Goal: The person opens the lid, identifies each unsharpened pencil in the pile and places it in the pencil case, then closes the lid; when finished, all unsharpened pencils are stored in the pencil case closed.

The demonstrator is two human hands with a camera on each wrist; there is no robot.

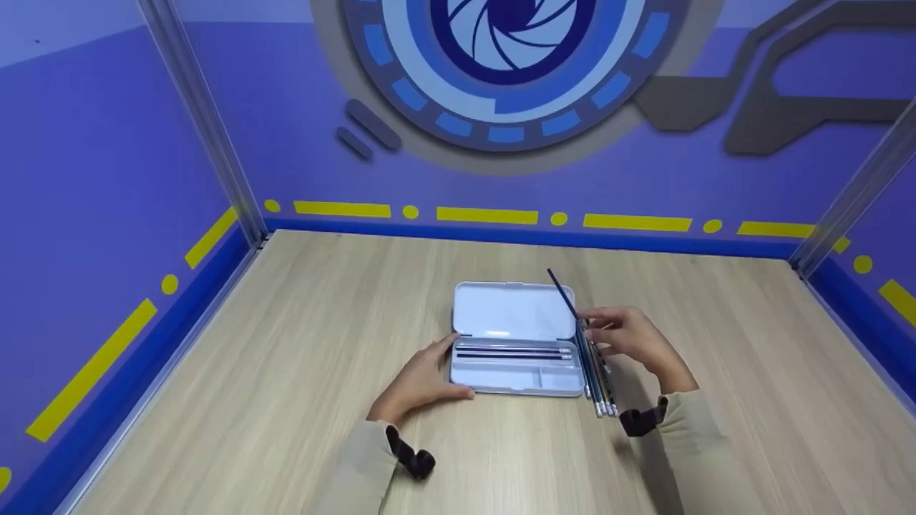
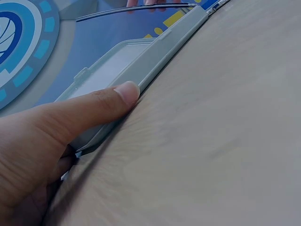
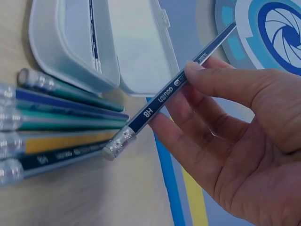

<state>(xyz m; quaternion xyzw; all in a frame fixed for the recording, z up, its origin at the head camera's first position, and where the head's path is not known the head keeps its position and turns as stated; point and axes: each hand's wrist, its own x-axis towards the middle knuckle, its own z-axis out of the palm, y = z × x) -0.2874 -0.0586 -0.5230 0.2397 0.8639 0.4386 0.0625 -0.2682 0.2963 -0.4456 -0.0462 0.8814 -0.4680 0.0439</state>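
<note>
An open white pencil case (image 1: 494,376) lies on the table, its lid (image 1: 514,311) folded back. My left hand (image 1: 422,379) grips its left end, with the thumb (image 2: 103,106) along the front wall in the left wrist view. A few pencils (image 1: 509,350) lie lengthwise in the rear compartment. My right hand (image 1: 633,336), just right of the case, pinches a dark pencil (image 3: 164,96) marked HB between thumb and fingers. This pencil is tilted, its eraser end towards me. Below it, several pencils (image 1: 597,386) with erasers lie beside the case's right end.
The wooden table (image 1: 322,307) stretches out around the case. Blue printed panels (image 1: 286,129) stand at its back and sides, with metal posts (image 1: 207,114) at the corners. Dark straps (image 1: 411,458) sit at both cuffs.
</note>
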